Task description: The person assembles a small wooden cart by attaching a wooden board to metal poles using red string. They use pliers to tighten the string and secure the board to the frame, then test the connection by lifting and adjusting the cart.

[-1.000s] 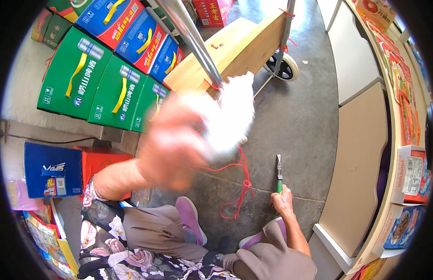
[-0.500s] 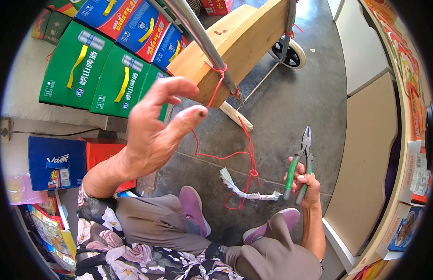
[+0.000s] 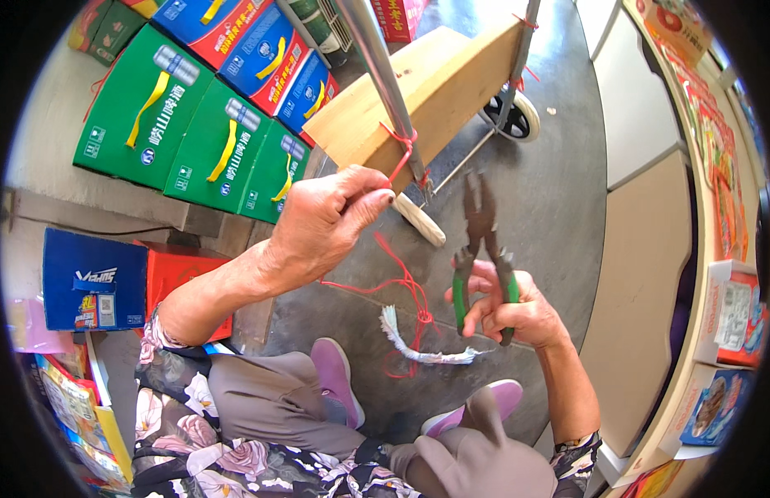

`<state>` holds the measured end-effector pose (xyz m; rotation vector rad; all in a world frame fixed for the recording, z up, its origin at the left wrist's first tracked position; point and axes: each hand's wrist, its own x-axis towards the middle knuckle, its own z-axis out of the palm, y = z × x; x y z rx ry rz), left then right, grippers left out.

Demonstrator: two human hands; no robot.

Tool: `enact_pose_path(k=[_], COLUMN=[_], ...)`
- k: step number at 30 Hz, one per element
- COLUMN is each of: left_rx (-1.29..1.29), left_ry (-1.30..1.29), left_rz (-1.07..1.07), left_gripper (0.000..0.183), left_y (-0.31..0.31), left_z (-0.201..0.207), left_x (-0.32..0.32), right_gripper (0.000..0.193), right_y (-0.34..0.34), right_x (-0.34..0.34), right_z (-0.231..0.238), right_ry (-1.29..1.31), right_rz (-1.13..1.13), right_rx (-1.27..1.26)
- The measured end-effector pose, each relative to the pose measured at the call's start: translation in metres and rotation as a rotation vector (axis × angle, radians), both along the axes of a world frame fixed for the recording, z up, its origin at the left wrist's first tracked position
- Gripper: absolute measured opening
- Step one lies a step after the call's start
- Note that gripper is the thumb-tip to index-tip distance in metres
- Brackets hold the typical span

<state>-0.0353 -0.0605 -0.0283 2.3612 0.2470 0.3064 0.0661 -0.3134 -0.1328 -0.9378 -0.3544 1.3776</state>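
My left hand (image 3: 322, 220) is closed, with thumb and forefinger pinching a red wire (image 3: 407, 156). This wire is wound round a metal tube (image 3: 378, 62) at the near end of a thick wooden board (image 3: 451, 112). In my right hand (image 3: 522, 311) is a pair of pliers (image 3: 482, 220) with green and dark handles. Their jaws stand apart and point up and away from me, touching nothing; they look blurred. More red wire (image 3: 414, 292) trails in a tangle below my left hand, near a frayed whitish strip (image 3: 435, 357) above the floor.
The tube and board belong to a wheeled frame; its black and white wheel (image 3: 513, 116) stands beyond. Green cartons (image 3: 140, 112) with yellow handles and blue-red cartons (image 3: 260, 54) are stacked at the left. A blue box (image 3: 94, 282) sits nearer. Packaged goods (image 3: 721, 402) line shelves at the right.
My left hand has gone from spread fingers to a pinch on the red wire, moving slightly right. The pliers have come up and leftward, closer to the tube, their jaws wider apart.
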Motion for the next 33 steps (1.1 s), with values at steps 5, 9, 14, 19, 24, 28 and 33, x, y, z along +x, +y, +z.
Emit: enact_pose_path(k=[5,9,14,19,24,28,33], left_rx=[0.047,-0.111,-0.004,-0.024,0.144,0.181,0.264], left_ry=[-0.021,-0.046,-0.268,-0.312,-0.426,-0.323,-0.256], left_rz=[-0.071,-0.113,0.035,-0.008,-0.179,-0.166,-0.178], left_gripper=[0.018,0.019,0.019,0.013,0.012,0.018,0.025], left_y=[0.007,0.014,0.036,0.047,0.038,0.031,0.025], left_z=[-0.007,-0.003,0.004,-0.002,-0.018,-0.025,-0.022], left_x=[0.001,-0.002,0.000,-0.005,-0.023,-0.022,-0.013], right_gripper=[0.075,0.072,0.071,0.074,0.080,0.083,0.085], right_y=[0.021,0.023,0.024,0.017,0.014,0.012,0.006], right_x=[0.005,0.002,0.004,0.016,0.026,0.030,0.034], right_z=[0.013,0.028,0.056,0.089,0.101,0.095,0.085], right_ry=[-0.159,-0.118,-0.137,-0.183,-0.155,-0.209,-0.216], right_rz=[0.064,0.019,-0.030,0.017,0.073,0.083,0.099], right_rx=[-0.141,-0.085,-0.264,-0.446,-0.491,-0.503,-0.403])
